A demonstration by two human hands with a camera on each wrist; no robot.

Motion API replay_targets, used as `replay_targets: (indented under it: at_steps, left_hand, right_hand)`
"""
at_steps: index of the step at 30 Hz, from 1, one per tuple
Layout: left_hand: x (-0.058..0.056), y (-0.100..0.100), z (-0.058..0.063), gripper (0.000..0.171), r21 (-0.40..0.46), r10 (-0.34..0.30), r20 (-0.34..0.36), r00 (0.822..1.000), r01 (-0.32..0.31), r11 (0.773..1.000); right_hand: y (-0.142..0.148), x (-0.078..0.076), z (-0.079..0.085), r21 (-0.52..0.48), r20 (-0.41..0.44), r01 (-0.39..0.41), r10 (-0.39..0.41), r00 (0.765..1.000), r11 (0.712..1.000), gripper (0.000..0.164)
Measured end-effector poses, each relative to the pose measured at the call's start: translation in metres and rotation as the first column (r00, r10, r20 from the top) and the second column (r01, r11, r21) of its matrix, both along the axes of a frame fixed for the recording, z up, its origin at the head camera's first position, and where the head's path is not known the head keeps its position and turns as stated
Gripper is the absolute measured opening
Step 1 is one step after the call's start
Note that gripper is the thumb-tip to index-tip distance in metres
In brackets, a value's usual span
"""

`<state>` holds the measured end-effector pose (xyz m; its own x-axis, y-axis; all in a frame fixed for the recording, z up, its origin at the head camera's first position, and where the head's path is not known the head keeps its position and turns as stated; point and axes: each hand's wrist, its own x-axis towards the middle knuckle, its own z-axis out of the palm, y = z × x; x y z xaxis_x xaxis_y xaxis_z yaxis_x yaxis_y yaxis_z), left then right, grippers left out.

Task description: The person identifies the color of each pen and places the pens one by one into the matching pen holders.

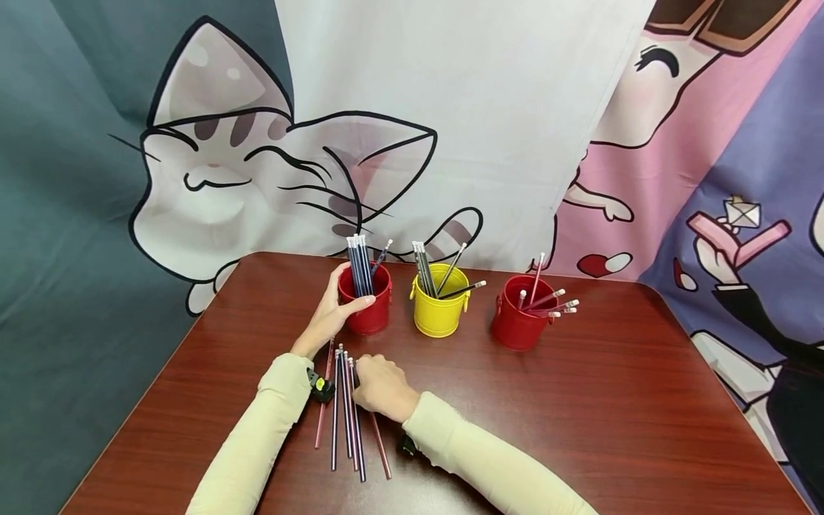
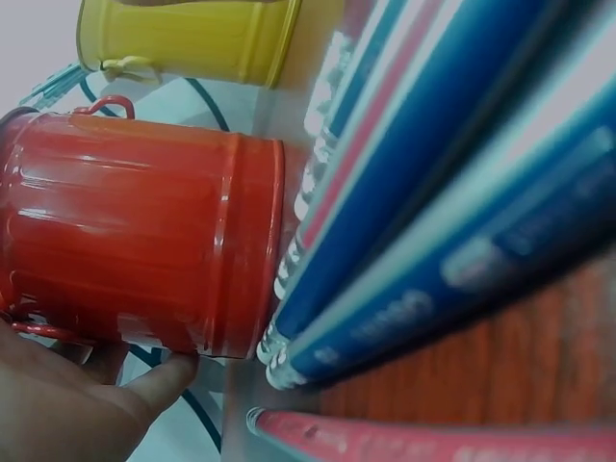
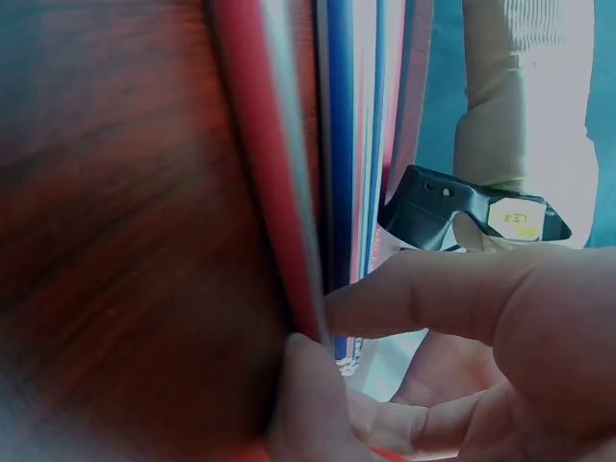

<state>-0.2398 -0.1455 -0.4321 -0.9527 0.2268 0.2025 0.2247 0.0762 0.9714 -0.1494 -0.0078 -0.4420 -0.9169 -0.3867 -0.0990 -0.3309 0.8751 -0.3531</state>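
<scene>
My left hand point(image 1: 330, 312) holds the left red bucket point(image 1: 370, 317) at its side, the thumb lying over the front near the rim. Several blue pencils point(image 1: 360, 268) stand in that bucket, white eraser ends up. My right hand point(image 1: 385, 387) pinches a red pencil point(image 3: 267, 159) between thumb and finger, close to its far end. On the table, the red pencil's near end lies to the right of a loose row of blue and pink pencils point(image 1: 350, 429). Another pink pencil point(image 1: 323, 415) lies at the row's left, beside my left wrist.
A yellow bucket point(image 1: 438, 318) with dark pencils stands right of the held bucket. Further right, a second red bucket point(image 1: 517, 330) holds several pinkish-red pencils leaning outward. All stand on a brown wooden table point(image 1: 618, 400), with a printed cartoon curtain point(image 1: 502, 129) behind its back edge.
</scene>
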Motion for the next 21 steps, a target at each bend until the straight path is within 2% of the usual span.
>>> replay_targets:
  at_steps: [1,6,8,11,13,16,21]
  left_hand:
    - [-0.002,0.0,-0.004,0.077,-0.002,0.006,0.0,1.0,-0.006,1.0]
    - [-0.002,0.0,-0.002,0.078,-0.019,0.007,0.004,1.0,-0.007,1.0]
    - [0.003,-0.001,0.005,0.081,-0.047,0.013,0.005,1.0,-0.013,0.999]
    - [0.0,-0.004,-0.001,0.088,-0.097,0.069,-0.001,0.998,-0.069,0.993]
    - [0.0,-0.005,-0.004,0.093,-0.141,0.119,-0.031,0.992,-0.122,0.983]
    - [0.002,-0.004,-0.005,0.097,-0.205,0.206,-0.104,0.973,-0.223,0.953]
    - [0.012,0.005,0.005,0.099,-0.278,0.277,-0.261,0.925,-0.347,0.896]
  right_hand:
    - [0.0,0.0,0.001,-0.001,-0.006,0.0,0.0,1.0,1.0,0.012]
    - [0.001,0.004,0.003,0.004,-0.009,0.004,-0.004,1.0,1.0,0.016]
    - [0.002,0.004,0.003,0.0,-0.012,0.001,-0.001,1.0,1.0,0.018]
    - [0.005,0.004,0.002,-0.034,-0.005,-0.006,0.006,1.0,0.999,0.019]
    - [0.008,0.005,0.002,-0.063,0.012,-0.005,0.006,1.0,0.998,0.019]
    - [0.014,0.006,0.003,-0.097,0.053,0.012,-0.007,0.999,0.995,0.019]
    - [0.028,0.009,0.007,-0.126,0.095,0.057,-0.045,0.994,0.99,0.024]
